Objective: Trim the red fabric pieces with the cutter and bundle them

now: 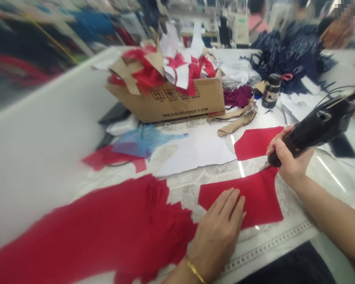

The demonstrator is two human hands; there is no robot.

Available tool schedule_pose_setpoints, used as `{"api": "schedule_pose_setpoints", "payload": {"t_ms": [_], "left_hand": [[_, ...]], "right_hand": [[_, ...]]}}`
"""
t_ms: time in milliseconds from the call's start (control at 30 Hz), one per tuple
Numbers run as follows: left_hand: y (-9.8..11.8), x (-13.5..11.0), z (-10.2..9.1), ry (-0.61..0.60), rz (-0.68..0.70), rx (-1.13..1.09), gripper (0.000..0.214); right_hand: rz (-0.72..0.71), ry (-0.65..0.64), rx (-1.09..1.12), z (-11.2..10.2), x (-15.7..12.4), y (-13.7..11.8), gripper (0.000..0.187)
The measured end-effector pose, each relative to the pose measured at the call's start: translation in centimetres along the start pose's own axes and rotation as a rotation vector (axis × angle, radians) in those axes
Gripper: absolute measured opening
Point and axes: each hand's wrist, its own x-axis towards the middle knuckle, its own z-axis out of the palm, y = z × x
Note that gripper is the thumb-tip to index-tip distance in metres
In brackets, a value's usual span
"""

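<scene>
My left hand (220, 227) lies palm down on a cut piece of red fabric (260, 197), its fingers stretched out close together. Wrapped round the front end of a black handheld power tool (316, 126) is my right hand (292, 161). The tool's thin metal tip points down at the top edge of that red piece; I cannot tell whether it touches. Behind it lies a second red fabric piece (256, 142). To the left of my left hand spreads a large stack of red fabric (106, 228) with uneven, layered edges.
A cardboard box (189, 98) filled with red and white scraps stands at the back. Nearby are a dark bottle (271, 91), brown paper strips (238, 122), white paper (198, 150) and a dark fabric pile (296, 59). A measuring tape (272, 242) runs along the front edge.
</scene>
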Motion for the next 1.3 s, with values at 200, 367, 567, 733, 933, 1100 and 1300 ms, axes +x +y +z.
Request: {"api": "schedule_pose_setpoints", "payload": {"t_ms": [200,367,567,733,933,1100,1300], "left_hand": [[0.8,0.5,-0.2,-0.051,0.113,-0.028,0.032],[2.5,2.5,0.4,-0.117,0.170,-0.075,0.041],[3.5,6.2,3.8,-0.059,0.188,-0.025,0.037],[3.4,7.2,5.3,-0.054,0.209,-0.011,0.037],[3.5,6.4,5.8,-0.135,0.213,-0.013,0.039],[3.5,6.2,6.0,-0.146,0.204,-0.046,0.040],[3.4,6.3,5.9,-0.112,0.204,-0.073,0.037]], "right_hand": [[-0.032,0.015,0.005,-1.6,1.0,0.0,0.030],[-0.002,0.055,0.039,-2.4,1.7,0.4,0.030],[0.014,0.094,0.014,-2.0,1.6,0.6,0.034],[0.016,0.123,-0.056,-2.3,1.6,0.9,0.029],[0.023,0.143,-0.051,-2.4,1.6,1.2,0.033],[-0.027,0.114,-0.041,-2.3,1.6,1.1,0.024],[-0.020,0.080,-0.046,-2.4,1.5,0.7,0.017]]}}
